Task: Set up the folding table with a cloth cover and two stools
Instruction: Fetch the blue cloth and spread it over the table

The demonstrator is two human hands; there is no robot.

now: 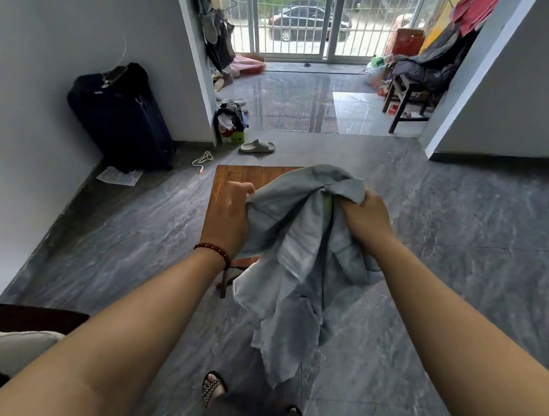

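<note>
A crumpled pale grey-blue cloth [296,249] hangs in front of me, bunched at the top and trailing toward my feet. My left hand [232,215], with a dark red bead bracelet on the wrist, pinches its left edge. My right hand [364,218] grips a bunch of it on the right. Behind and below the cloth stands the small wooden folding table [240,178], its brown top partly hidden by the cloth and my hands. One thin table leg [223,281] shows under my left wrist. A dark wooden stool [407,97] stands far back on the right under a pile of clothes.
A dark blue suitcase [123,119] leans on the left wall, with a paper and a white cord on the floor beside it. A grey slipper [257,146] and a bag of clutter [231,124] lie by the doorway. Dark furniture [26,319] sits at the lower left.
</note>
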